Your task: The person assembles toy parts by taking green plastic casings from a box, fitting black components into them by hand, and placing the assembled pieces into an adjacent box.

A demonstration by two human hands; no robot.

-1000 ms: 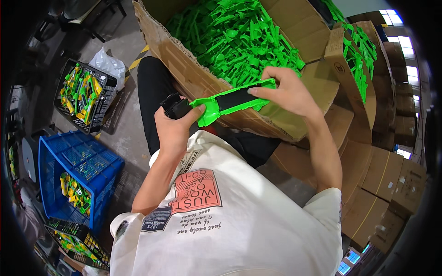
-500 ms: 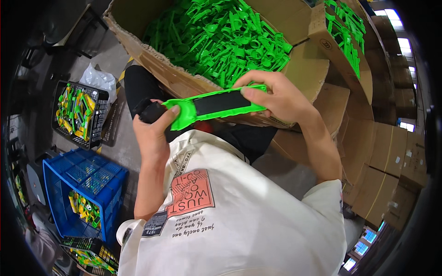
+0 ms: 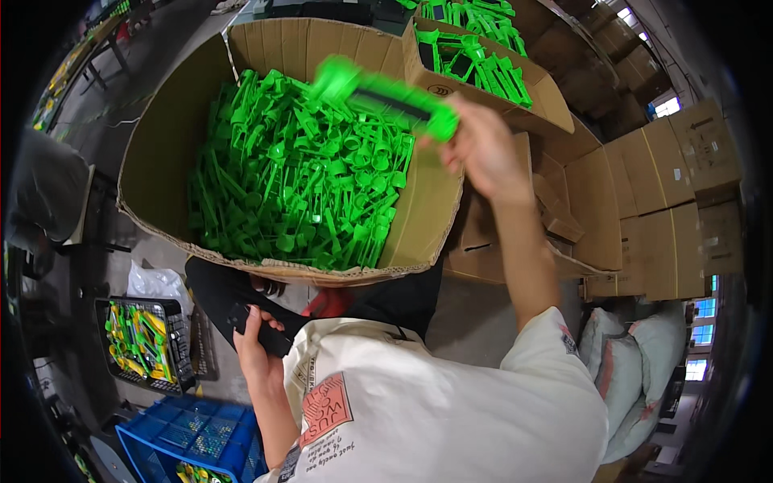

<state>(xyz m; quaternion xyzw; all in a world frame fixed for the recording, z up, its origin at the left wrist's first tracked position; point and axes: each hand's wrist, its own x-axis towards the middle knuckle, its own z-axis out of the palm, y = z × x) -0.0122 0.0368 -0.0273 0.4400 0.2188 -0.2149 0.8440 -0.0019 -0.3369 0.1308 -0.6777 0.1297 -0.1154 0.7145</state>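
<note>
My right hand (image 3: 487,153) grips one end of a long green plastic part (image 3: 336,79), held over the carton and blurred by motion. A black strip (image 3: 390,105) lies in its hollow. Down by my thigh, my left hand (image 3: 256,342) is closed round a dark black piece (image 3: 277,344); its exact kind I cannot make out. In front of me, a large open carton (image 3: 425,217) holds a heap of green plastic parts (image 3: 298,181), many with rounded cup-like ends. Beyond my right hand, a second carton (image 3: 551,111) contains green parts with black strips (image 3: 475,68).
On the left floor stand a black crate (image 3: 179,342) of green and yellow pieces, a white plastic bag (image 3: 159,282) and a blue basket (image 3: 189,419). Stacked cartons (image 3: 664,241) and stuffed sacks (image 3: 624,362) are at the right. A chair (image 3: 84,205) stands far left.
My right hand has carried the green part away from my lap, up over the large carton. My left hand has let go of that part and dropped toward my thigh. The view has shifted.
</note>
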